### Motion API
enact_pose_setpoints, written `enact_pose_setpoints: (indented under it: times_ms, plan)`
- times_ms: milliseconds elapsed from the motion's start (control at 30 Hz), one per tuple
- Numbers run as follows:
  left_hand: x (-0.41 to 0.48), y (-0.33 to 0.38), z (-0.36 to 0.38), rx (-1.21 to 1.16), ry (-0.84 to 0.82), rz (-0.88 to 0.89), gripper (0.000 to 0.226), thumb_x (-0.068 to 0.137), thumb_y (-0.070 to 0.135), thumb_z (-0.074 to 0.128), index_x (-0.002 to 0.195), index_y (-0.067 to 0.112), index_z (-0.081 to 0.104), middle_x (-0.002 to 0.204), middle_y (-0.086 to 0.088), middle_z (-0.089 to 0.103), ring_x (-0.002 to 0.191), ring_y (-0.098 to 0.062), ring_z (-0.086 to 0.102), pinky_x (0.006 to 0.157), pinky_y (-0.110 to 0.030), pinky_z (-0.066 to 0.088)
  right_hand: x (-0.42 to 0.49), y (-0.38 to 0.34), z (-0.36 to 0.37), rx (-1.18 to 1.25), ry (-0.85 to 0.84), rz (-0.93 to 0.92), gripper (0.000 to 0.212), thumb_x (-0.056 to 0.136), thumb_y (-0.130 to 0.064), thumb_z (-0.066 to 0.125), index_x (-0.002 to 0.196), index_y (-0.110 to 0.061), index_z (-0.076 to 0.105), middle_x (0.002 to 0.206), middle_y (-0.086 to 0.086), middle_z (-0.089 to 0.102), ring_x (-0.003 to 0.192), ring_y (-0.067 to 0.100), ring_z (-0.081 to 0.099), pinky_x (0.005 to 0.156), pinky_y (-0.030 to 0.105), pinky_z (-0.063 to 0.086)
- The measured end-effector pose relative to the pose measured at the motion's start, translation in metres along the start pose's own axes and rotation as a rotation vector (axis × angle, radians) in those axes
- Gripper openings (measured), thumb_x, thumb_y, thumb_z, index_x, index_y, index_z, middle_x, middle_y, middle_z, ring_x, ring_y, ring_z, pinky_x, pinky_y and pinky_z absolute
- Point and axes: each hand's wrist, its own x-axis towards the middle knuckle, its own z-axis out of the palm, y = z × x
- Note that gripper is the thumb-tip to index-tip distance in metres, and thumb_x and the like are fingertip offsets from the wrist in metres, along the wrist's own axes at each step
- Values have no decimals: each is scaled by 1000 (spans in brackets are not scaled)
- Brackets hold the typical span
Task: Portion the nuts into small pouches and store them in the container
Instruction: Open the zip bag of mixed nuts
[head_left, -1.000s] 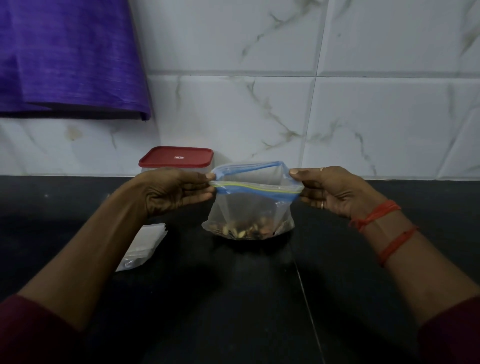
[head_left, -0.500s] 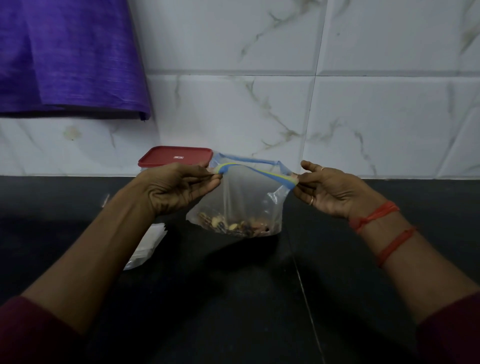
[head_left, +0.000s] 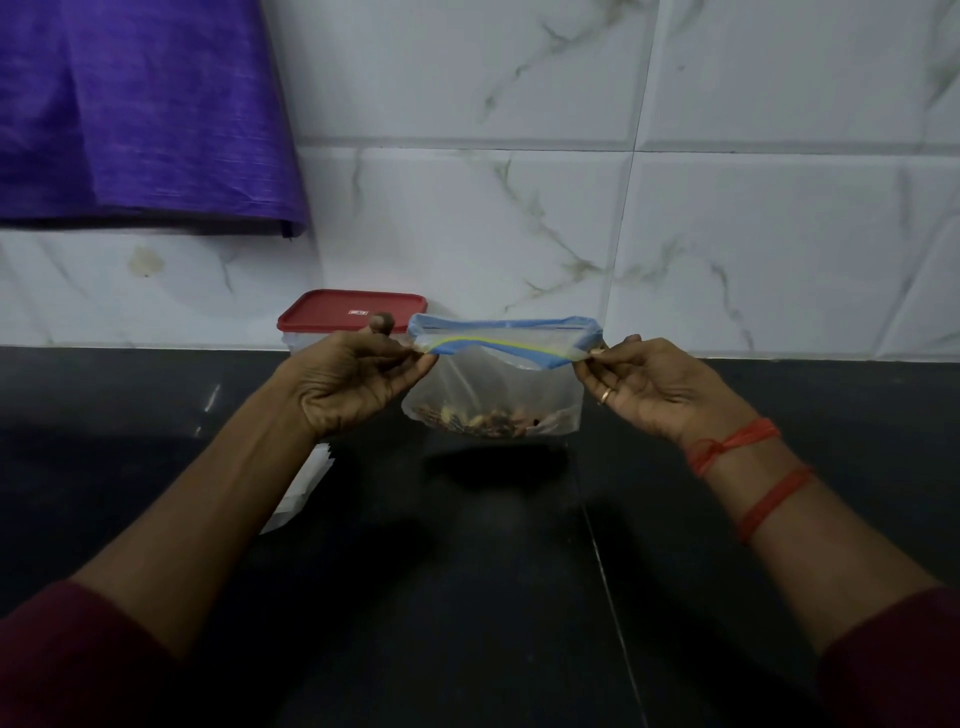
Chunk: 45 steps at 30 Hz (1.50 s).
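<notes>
Black counter (head_left: 467, 597), marble tile wall. Centre frame: zip bag (head_left: 498, 379) holding nuts (head_left: 478, 418), raised above counter; left hand (head_left: 348, 387) and right hand (head_left: 649, 389) each pinch one top corner. Red-lidded container (head_left: 350, 317) behind; pouches (head_left: 301, 488) lower left.

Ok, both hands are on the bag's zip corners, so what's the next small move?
Probably set the clear zip bag with the blue-yellow seal down on the black counter and pull its mouth open. The left hand and right hand pinch its ends, it hangs above its shadow, and the nuts are inside.
</notes>
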Motion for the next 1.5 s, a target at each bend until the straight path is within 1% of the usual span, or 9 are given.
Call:
enact_pose_setpoints:
  times_ms: [167, 400, 500, 600, 733, 800, 933, 1300, 1500]
  plan:
    - [0, -7, 4, -130, 34, -50, 41, 90, -19, 36, 71, 15, 47, 105, -20, 63, 102, -37, 64, 79, -40, 61, 3, 7, 9, 159, 51, 29, 28, 93, 20, 32, 89, 5, 56, 96, 23, 62, 85, 32, 64, 67, 40, 55]
    - [7, -13, 9, -312, 26, 32, 46, 85, -24, 27, 74, 16, 47, 116, -20, 55, 117, -36, 55, 78, -49, 59, 1, 14, 21, 288, 55, -28, 31, 91, 21, 25, 85, 5, 52, 85, 20, 55, 42, 27, 65, 64, 39, 52]
    - [9, -18, 9, -197, 61, 80, 43, 84, -22, 30, 83, 16, 49, 111, -15, 50, 105, -27, 52, 80, -47, 58, 4, 20, 16, 96, 38, -16, 24, 89, 16, 37, 91, -1, 56, 97, 17, 61, 81, 25, 67, 69, 37, 57]
    - [6, -17, 8, -36, 92, 68, 42, 84, -19, 39, 97, 16, 57, 113, -15, 57, 104, -29, 59, 80, -44, 60, 8, 20, 10, -201, 83, -79, 30, 87, 14, 52, 86, -16, 51, 98, 14, 59, 92, 23, 60, 72, 33, 57]
    - [4, -13, 9, 120, 201, 54, 33, 88, -12, 56, 113, 9, 62, 116, -16, 62, 101, -29, 64, 64, -35, 63, 10, 18, 7, -336, 115, -147, 33, 88, 11, 63, 105, -12, 48, 94, 14, 60, 82, 20, 62, 63, 34, 57]
    - [4, -15, 11, 151, 282, 42, 31, 88, -5, 65, 118, 2, 59, 114, -18, 60, 95, -28, 66, 56, -31, 61, 8, 20, 5, -475, 102, -109, 17, 90, 0, 68, 93, -11, 55, 79, 10, 59, 68, 15, 61, 55, 30, 59]
    - [2, -24, 13, 183, 328, -42, 23, 83, 8, 75, 95, 0, 57, 100, -20, 62, 81, -27, 67, 49, -30, 59, 2, 20, 6, -645, 32, -37, 16, 90, -19, 73, 83, -8, 64, 58, 4, 65, 50, 10, 66, 49, 26, 59]
    - [2, -35, 21, -174, 316, 95, 31, 82, -7, 72, 112, -4, 63, 108, -23, 70, 89, -24, 72, 71, -30, 62, -4, 24, 17, -162, -6, -80, 5, 87, 3, 70, 88, -1, 67, 67, 7, 74, 60, 13, 73, 58, 25, 61]
    - [0, -32, 28, -352, 230, 66, 23, 87, -11, 62, 108, -2, 58, 105, -18, 64, 94, -25, 68, 82, -34, 58, -5, 27, 21, 120, 49, 36, 12, 91, 12, 57, 86, 2, 61, 81, 14, 66, 84, 21, 65, 95, 40, 55]
